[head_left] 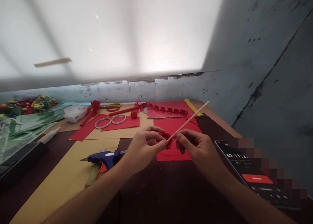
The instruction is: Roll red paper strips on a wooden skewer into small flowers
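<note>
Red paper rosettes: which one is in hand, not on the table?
The rosette pinched between left hand and right hand, on the wooden stick; the others lie far back.

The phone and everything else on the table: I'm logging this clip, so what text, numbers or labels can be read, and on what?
"00:11:2", cut off by blur: white timer digits on the phone screen.
Red button on the phone: its lettering is too small to read.
White label on the blue glue gun: print too small to read.
Nothing else is legible.
</note>
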The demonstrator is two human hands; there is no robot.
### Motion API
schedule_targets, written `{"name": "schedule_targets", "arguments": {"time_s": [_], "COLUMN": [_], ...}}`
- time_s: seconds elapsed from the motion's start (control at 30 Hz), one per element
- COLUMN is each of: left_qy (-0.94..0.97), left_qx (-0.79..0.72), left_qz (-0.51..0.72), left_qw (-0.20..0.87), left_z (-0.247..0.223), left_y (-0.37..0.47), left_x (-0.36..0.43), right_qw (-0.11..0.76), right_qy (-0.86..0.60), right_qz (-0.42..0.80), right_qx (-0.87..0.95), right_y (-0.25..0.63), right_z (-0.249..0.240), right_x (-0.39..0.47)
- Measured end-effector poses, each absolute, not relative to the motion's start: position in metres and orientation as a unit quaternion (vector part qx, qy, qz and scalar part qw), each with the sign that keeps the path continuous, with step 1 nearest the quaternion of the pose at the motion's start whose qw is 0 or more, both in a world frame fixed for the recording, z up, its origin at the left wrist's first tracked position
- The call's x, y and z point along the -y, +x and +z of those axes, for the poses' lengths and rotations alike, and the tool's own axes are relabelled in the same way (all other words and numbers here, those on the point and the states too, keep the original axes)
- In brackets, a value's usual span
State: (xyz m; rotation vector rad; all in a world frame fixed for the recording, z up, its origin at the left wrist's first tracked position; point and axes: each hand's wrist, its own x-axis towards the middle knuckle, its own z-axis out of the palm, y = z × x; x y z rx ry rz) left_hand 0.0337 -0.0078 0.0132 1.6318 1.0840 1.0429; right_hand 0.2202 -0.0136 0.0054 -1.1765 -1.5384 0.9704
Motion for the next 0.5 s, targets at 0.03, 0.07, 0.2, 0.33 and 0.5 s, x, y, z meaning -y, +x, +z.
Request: {"name": "schedule_targets", "arguments": {"time_s": [0.03,0.07,0.2,0.33,0.5], "left_qy": [0.658,0.657,0.654,0.663,0.661], "left_qx": [-0.437,-0.438,-0.444,-0.438,-0.442], "left_qz": [0.422,0.422,0.418,0.411,0.415], "left_qw": [0.445,0.446,0.448,0.448,0.441], "left_z": [0.0133,0.0135,0.0147,0.0149,0.0133], "left_y": [0.0337,0.0338,0.0336,0.0335,0.0335], "left_x": [0.0079,0.0080,0.0088,0.0083,0.0076], "right_qw": [0.469,0.469,0.470,0.465,0.468], "right_qy": [-0.480,-0.482,-0.487,-0.487,-0.486], "right_qz": [0.396,0.395,0.391,0.388,0.386], "right_qx": [0.627,0.625,0.624,0.629,0.629], "right_y": [0.2204,0.2204,0.2206,0.2211,0.2219], "right_z": [0.0052,0.0050,0.0050,0.0062,0.0051], "right_x": [0.0136,0.0135,0.0129,0.0131,0.0135]}}
